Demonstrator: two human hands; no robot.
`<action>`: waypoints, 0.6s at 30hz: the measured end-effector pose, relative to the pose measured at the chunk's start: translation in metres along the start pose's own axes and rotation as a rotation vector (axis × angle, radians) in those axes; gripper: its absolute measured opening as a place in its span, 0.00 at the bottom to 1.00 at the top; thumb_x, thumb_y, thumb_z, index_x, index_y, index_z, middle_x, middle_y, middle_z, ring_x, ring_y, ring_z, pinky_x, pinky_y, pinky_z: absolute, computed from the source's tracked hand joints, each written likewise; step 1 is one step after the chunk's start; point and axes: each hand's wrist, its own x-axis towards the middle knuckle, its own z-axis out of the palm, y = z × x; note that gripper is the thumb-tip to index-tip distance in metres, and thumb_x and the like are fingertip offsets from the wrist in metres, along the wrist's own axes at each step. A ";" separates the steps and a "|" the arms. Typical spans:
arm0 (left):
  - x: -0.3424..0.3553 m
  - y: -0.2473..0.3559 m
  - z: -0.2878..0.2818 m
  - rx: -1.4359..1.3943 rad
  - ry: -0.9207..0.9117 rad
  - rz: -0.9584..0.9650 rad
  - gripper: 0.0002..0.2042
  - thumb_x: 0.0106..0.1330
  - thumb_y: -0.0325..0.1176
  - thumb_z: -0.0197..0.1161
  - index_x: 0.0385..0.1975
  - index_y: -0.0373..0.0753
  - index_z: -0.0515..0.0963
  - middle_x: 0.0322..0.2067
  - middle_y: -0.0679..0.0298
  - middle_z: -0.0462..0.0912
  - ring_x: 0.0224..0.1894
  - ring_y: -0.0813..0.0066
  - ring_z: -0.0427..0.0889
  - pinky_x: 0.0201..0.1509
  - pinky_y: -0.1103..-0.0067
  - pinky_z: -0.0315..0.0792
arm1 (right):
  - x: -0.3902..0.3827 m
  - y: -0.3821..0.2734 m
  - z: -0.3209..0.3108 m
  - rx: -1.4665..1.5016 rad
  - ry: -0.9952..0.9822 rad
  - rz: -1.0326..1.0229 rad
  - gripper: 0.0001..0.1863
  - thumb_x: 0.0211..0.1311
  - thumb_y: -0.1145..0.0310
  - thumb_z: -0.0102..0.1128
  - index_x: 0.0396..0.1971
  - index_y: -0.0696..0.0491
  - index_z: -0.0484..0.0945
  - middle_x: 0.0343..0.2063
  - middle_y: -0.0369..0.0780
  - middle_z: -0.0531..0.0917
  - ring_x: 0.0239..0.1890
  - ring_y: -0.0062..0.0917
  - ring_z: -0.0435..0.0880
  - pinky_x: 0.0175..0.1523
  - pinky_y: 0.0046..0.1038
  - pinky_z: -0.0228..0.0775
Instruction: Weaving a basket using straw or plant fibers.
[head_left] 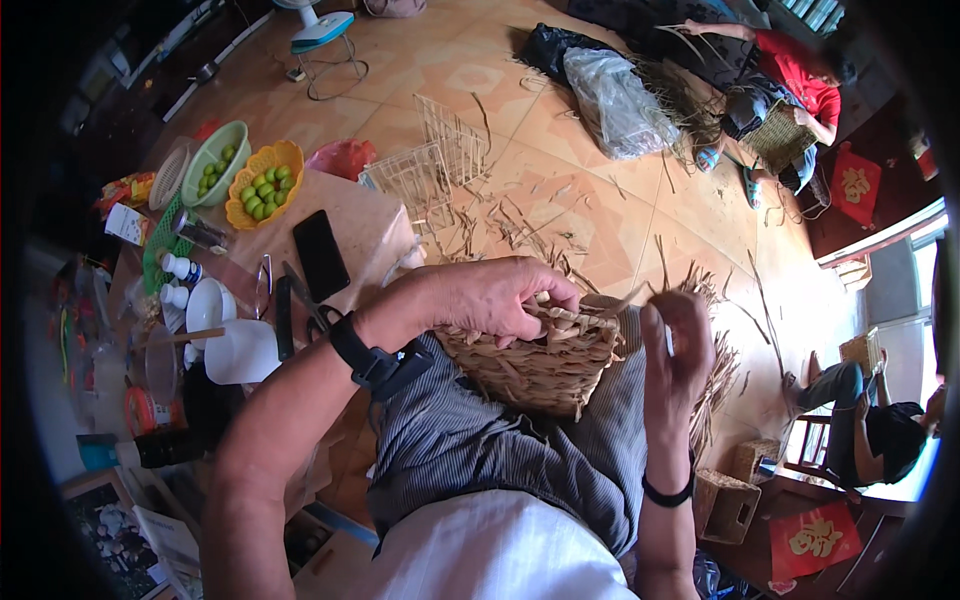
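Observation:
A woven basket (pixel 540 375) of dried brown plant strips rests on my lap, over striped trousers. My left hand (pixel 515 298) is closed on its upper rim, the fingertips curled over the edge. Right of the basket, my right hand (pixel 680 335) is raised with its fingers bent in a pinch. A thin pale plant strip (pixel 634 294) runs from the basket's rim corner toward those fingers. The far end of the strip is hidden by the hand. The inside of the basket is mostly hidden.
At left a table (pixel 370 215) bears a phone (pixel 321 256), an orange bowl (pixel 245 188) of green fruit, a white container (pixel 242 352) and bottles. Loose plant strips (pixel 540 235) litter the tiled floor. Two people (pixel 800 80) sit at right, each with weaving. Small baskets (pixel 725 507) stand lower right.

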 end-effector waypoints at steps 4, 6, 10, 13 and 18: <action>0.011 -0.013 0.003 0.090 0.007 0.234 0.07 0.64 0.20 0.61 0.40 0.33 0.78 0.29 0.69 0.78 0.29 0.83 0.76 0.34 0.78 0.70 | -0.022 -0.026 0.010 -0.509 -0.064 -0.456 0.17 0.56 0.77 0.76 0.46 0.53 0.83 0.35 0.39 0.79 0.34 0.31 0.80 0.38 0.31 0.73; 0.015 -0.015 0.002 0.197 0.013 0.316 0.06 0.64 0.19 0.61 0.39 0.32 0.77 0.34 0.66 0.78 0.34 0.83 0.77 0.37 0.78 0.71 | -0.023 -0.031 0.019 -0.635 -0.141 -0.572 0.19 0.56 0.73 0.75 0.49 0.51 0.84 0.34 0.38 0.78 0.35 0.31 0.79 0.38 0.33 0.72; 0.013 -0.009 0.002 0.235 0.017 0.174 0.09 0.63 0.18 0.62 0.41 0.32 0.76 0.40 0.66 0.78 0.37 0.83 0.78 0.40 0.78 0.73 | -0.023 -0.025 0.023 -0.706 -0.187 -0.584 0.20 0.55 0.74 0.69 0.51 0.52 0.84 0.37 0.38 0.78 0.35 0.33 0.79 0.38 0.36 0.71; 0.010 -0.022 0.006 0.163 0.154 0.329 0.12 0.62 0.16 0.63 0.44 0.32 0.75 0.44 0.66 0.79 0.40 0.83 0.80 0.43 0.79 0.76 | -0.018 -0.035 0.025 -0.696 -0.187 -0.679 0.18 0.57 0.75 0.68 0.49 0.55 0.83 0.37 0.39 0.78 0.34 0.33 0.79 0.38 0.36 0.71; 0.002 -0.006 0.012 0.088 0.223 0.213 0.14 0.60 0.17 0.64 0.46 0.33 0.75 0.42 0.65 0.81 0.45 0.80 0.83 0.47 0.78 0.80 | -0.036 -0.062 0.035 -0.740 -0.348 -0.438 0.13 0.59 0.76 0.67 0.43 0.56 0.78 0.33 0.41 0.77 0.31 0.36 0.80 0.36 0.37 0.73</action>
